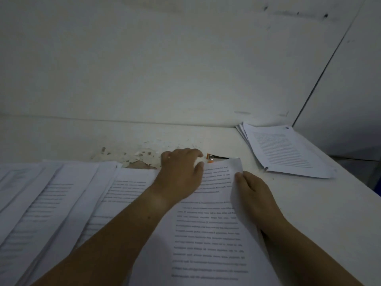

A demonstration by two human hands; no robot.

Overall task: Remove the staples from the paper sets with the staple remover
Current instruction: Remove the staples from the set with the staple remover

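Observation:
A printed paper set (210,228) lies in front of me on the white table (309,203). My left hand (181,172) reaches across its top edge, fingers curled over that edge and thumb on the page. Just right of its fingertips lies the orange and metal staple remover (215,158), partly hidden behind the page's raised top right corner. My right hand (253,195) pinches the lifted right edge of the top sheet, which curls upward. No staple is visible.
More printed paper sets (51,203) overlap across the left of the table. A separate stack (288,149) sits at the back right near the table's edge. Peeled, flaking surface (142,157) shows behind the papers. A wall rises close behind.

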